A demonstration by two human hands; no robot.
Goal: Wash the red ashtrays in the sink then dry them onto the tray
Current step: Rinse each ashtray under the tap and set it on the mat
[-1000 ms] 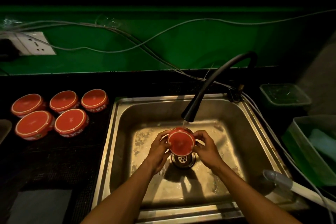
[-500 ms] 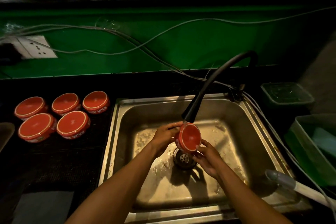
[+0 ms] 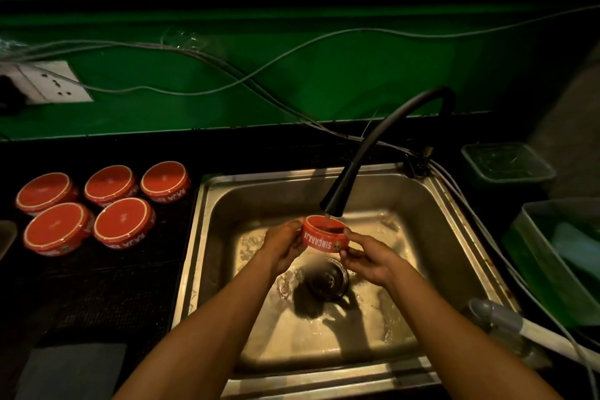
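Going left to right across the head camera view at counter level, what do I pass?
Five upside-down red ashtrays on the dark counter → sink's left rim → left hand → red ashtray under the tap → right hand → green bin at the right edge.

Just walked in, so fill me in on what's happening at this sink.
A person is rinsing a red ashtray under the running black faucet, holding it open side up over the sink with the left hand and right hand. Five more red ashtrays sit upside down on the dark counter to the left.
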